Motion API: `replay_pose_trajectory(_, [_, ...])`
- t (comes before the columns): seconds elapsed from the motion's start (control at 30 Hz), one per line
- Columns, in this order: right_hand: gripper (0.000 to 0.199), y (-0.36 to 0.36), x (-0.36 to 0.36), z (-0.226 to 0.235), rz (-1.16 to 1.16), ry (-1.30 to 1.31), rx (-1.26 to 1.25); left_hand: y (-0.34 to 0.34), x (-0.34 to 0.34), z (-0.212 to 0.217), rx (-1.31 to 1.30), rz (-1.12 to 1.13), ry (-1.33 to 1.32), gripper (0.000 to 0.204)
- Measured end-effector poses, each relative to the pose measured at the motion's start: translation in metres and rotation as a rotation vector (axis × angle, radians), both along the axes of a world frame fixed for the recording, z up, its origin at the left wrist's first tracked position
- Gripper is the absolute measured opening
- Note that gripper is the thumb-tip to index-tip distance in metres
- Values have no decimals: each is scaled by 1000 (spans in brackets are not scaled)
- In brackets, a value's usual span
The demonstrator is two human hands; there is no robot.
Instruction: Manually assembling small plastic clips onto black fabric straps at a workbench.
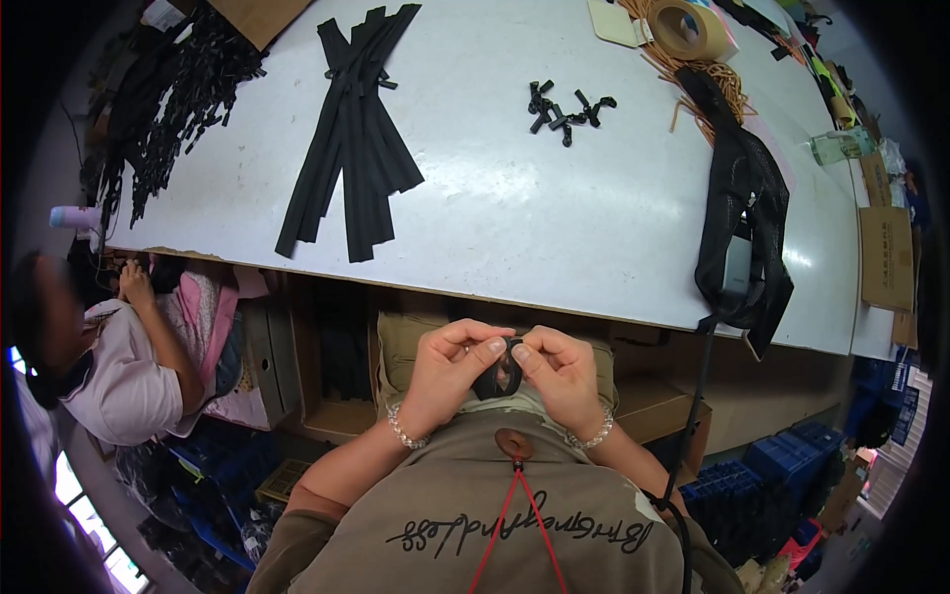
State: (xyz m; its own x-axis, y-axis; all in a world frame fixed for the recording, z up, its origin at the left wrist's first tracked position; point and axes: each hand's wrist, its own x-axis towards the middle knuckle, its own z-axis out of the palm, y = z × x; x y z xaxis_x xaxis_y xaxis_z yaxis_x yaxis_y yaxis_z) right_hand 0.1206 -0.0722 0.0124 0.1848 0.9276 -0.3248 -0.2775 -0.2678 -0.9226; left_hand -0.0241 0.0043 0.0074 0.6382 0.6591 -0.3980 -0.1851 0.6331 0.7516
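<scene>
Presently both hands are closed on one small black strap piece, held just below the near edge of the white table and above the person's lap. Left hand pinches its left side between thumb and fingertips; right hand pinches its right side, the two thumbs nearly meeting over the top. The piece bends into a loop between them; whether it carries a slider cannot be told. Each wrist bears a bracelet of clear beads. On the table, well apart from the hands, lies a fanned bundle of black zipper strips, and to its right a small heap of black zipper pulls. A black mesh panel drapes over the right part of the table and hangs past the near edge. A roll of tan tape sits at the far right, with tan cord beside it. A tangle of black strips covers the far left corner. Another person in a pink top sits at the left, below table level.
</scene>
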Motion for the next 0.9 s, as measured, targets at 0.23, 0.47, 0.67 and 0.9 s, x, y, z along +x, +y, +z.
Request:
replay_pose_trajectory(0.23, [12,1,-4,4,-94,51,36,-2,2,0,76,-30,41,14])
replay_pose_trajectory(0.47, [7,-3,3,-31,-136,114,-112,1,12,-27,197,-34,242,16])
replay_pose_trajectory(0.67, [11,-4,5,-45,-301,229,-137,3,20,-43,116,6,260,13])
replay_pose_trajectory(0.9, [7,0,5,-48,-379,381,-248,3,22,-48,-61,34,171,12])
